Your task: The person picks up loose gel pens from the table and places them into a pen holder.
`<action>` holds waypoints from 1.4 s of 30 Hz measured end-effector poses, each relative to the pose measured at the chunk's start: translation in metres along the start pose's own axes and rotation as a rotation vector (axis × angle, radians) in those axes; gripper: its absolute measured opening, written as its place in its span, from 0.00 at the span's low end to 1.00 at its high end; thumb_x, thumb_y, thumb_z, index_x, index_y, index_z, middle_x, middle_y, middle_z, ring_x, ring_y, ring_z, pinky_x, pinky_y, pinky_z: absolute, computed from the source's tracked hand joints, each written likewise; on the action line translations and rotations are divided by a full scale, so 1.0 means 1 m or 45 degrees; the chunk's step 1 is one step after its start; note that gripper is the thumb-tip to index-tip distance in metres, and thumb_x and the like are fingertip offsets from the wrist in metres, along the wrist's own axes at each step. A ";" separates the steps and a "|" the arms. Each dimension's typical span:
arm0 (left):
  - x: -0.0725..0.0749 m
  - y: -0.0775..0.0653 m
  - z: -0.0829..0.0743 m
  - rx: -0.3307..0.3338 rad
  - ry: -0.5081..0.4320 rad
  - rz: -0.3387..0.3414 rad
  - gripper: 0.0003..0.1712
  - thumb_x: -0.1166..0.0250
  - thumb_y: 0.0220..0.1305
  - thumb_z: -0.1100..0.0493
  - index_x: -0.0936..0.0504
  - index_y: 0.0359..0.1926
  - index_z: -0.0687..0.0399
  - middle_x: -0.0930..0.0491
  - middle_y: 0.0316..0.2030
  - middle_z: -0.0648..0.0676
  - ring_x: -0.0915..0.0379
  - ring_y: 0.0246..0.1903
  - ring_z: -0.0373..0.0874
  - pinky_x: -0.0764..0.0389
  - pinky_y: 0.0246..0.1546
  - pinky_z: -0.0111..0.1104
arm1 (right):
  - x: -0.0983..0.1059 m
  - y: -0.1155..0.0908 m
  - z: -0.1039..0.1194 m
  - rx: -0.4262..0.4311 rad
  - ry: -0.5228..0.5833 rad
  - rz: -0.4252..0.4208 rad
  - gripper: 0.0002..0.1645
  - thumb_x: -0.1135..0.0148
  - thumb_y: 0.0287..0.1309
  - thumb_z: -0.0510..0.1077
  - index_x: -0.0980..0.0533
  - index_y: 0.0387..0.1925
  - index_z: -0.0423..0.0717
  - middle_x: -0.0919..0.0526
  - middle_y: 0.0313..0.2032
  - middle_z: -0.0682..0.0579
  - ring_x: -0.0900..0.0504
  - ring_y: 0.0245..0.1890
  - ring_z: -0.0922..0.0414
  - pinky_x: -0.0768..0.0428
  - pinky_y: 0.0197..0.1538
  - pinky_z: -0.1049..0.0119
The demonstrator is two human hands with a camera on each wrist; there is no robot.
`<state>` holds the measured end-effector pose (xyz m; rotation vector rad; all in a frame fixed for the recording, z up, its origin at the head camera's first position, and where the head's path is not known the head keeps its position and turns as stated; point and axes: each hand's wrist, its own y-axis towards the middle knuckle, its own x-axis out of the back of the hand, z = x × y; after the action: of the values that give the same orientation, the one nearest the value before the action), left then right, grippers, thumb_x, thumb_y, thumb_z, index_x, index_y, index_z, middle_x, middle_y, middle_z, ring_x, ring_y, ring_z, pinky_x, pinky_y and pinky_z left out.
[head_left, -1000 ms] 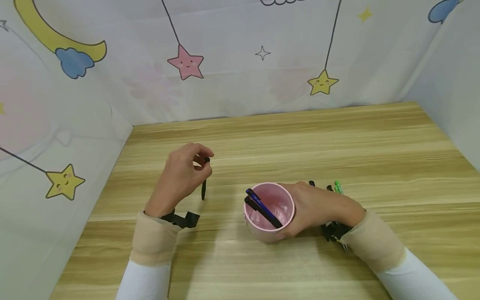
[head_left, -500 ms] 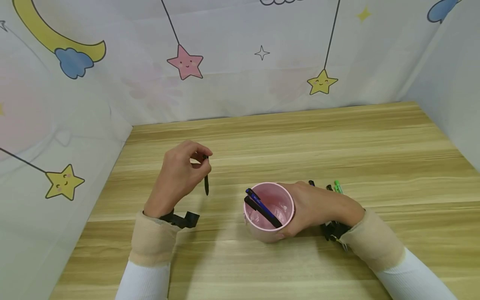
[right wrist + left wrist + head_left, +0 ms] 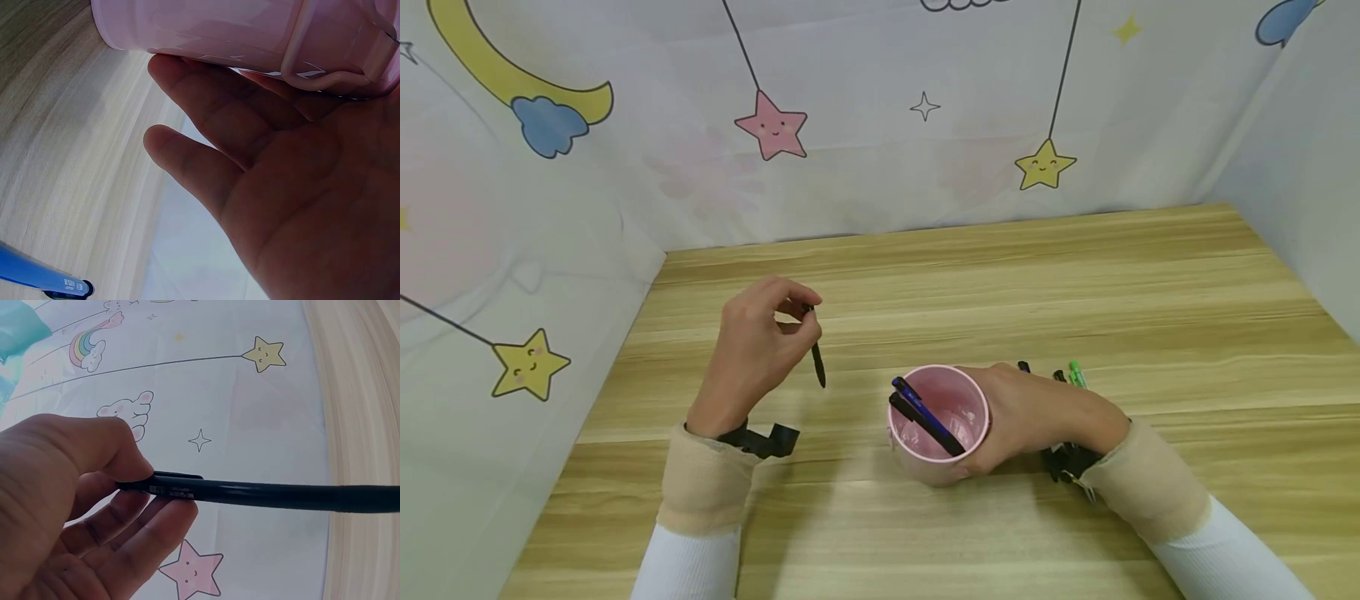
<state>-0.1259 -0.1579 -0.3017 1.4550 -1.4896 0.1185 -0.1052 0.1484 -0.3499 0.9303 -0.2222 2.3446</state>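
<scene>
My left hand [image 3: 760, 350] pinches a black pen [image 3: 817, 362] near its clip end, between thumb and fingers. The pen hangs tip down with a slight slant, left of a pink cup [image 3: 928, 472]. In the left wrist view the clip and small print on the black barrel [image 3: 262, 494] show beside the thumb. Round the cup's right side, my right hand [image 3: 1022, 408] grips it. A blue pen [image 3: 934, 414] and a black pen [image 3: 904, 407] lean inside the cup. The right wrist view shows the cup's wall with a raised loop [image 3: 303, 56] and the fingers against it.
Several pens lie on the wooden table [image 3: 880, 542] around and partly under my right wrist, among them a green pen [image 3: 1077, 373] and a black one [image 3: 1059, 376]. A blue pen [image 3: 37, 272] shows in the right wrist view. Printed cloth [image 3: 865, 167] borders the table's back.
My left hand has risen slightly and shifted a little left. The pen's tip has swung to the right and upward. My right hand and the cup have stayed put.
</scene>
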 end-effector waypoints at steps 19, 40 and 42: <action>0.001 0.003 -0.005 -0.048 -0.075 -0.125 0.11 0.43 0.53 0.68 0.21 0.34 0.49 0.24 0.33 0.45 0.27 0.31 0.32 0.20 0.26 0.25 | 0.000 0.000 0.000 -0.005 0.007 0.004 0.51 0.25 0.29 0.65 0.37 0.60 0.68 0.24 0.48 0.69 0.26 0.47 0.64 0.23 0.49 0.62; 0.017 0.007 -0.050 -0.036 -0.169 -0.195 0.09 0.43 0.50 0.76 0.21 0.31 0.63 0.23 0.31 0.58 0.25 0.28 0.40 0.19 0.25 0.28 | -0.001 0.000 0.002 0.006 -0.009 -0.012 0.50 0.25 0.29 0.64 0.36 0.59 0.68 0.24 0.47 0.69 0.25 0.47 0.64 0.23 0.48 0.62; 0.017 0.007 -0.050 -0.037 -0.185 -0.201 0.10 0.43 0.50 0.76 0.21 0.31 0.63 0.23 0.31 0.58 0.25 0.29 0.40 0.19 0.25 0.28 | -0.001 0.001 0.001 0.004 0.005 -0.011 0.50 0.24 0.28 0.63 0.36 0.59 0.68 0.23 0.47 0.68 0.25 0.47 0.64 0.23 0.48 0.62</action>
<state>-0.0992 -0.1343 -0.2617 1.5786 -1.4789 -0.1065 -0.1042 0.1469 -0.3496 0.9265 -0.2125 2.3393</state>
